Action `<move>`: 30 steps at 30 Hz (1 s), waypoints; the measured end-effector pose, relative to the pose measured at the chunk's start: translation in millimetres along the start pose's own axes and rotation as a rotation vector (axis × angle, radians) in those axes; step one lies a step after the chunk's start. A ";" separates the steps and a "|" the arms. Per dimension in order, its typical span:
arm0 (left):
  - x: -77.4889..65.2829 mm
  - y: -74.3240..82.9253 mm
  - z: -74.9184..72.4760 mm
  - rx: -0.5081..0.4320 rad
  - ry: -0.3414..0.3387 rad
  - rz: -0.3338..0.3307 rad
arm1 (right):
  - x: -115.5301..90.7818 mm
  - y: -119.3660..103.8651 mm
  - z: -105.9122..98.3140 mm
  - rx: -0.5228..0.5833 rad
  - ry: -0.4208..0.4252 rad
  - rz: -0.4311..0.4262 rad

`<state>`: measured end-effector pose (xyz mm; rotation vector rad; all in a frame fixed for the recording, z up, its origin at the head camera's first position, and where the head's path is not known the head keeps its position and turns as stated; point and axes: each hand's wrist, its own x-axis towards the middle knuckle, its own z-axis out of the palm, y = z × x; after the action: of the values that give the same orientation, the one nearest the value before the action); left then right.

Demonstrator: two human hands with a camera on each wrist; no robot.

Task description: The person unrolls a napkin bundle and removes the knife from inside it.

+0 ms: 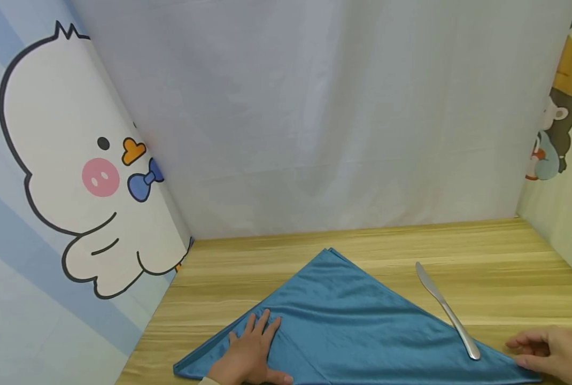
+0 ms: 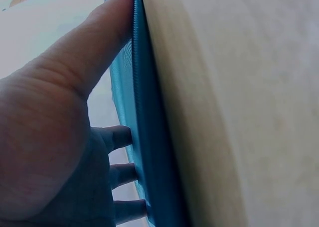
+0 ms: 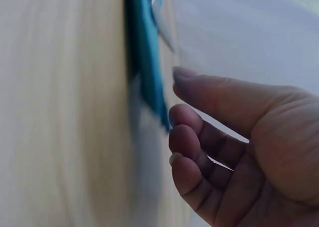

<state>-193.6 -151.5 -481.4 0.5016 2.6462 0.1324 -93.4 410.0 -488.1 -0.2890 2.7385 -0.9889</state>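
A blue satiny cloth (image 1: pixel 363 326), folded into a triangle, lies on the wooden table with its peak pointing away. My left hand (image 1: pixel 249 350) rests on its left part, fingers spread and straight. In the left wrist view, the fingertips and thumb meet the cloth's layered edge (image 2: pixel 142 102). At the cloth's right corner is my right hand (image 1: pixel 553 350), fingers loosely bent, with a gap between thumb and fingers in the right wrist view. The cloth's tip (image 3: pixel 162 120) shows right by those fingertips. A silver table knife (image 1: pixel 447 310) lies slanted, its handle over the cloth's right edge.
The wood-grain table (image 1: pixel 247 256) ends at a pale hanging curtain (image 1: pixel 344 123) behind. On the left stands a printed panel with a white cartoon bird (image 1: pixel 69 133). Another printed panel (image 1: pixel 565 203) borders the right side.
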 end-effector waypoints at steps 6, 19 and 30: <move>1.2 -0.6 1.5 0.004 -0.005 -0.010 | 16.2 -42.3 10.9 -0.104 0.125 0.021; -0.1 3.1 -2.2 0.019 -0.019 -0.022 | 44.7 -61.8 32.1 -0.156 0.141 0.123; 1.6 1.7 0.5 0.030 -0.005 -0.023 | 53.7 -65.7 38.0 -0.146 0.130 0.211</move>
<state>-194.2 -149.4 -482.3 0.4808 2.6520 0.0852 -127.4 323.8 -481.3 0.0438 2.8888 -0.7797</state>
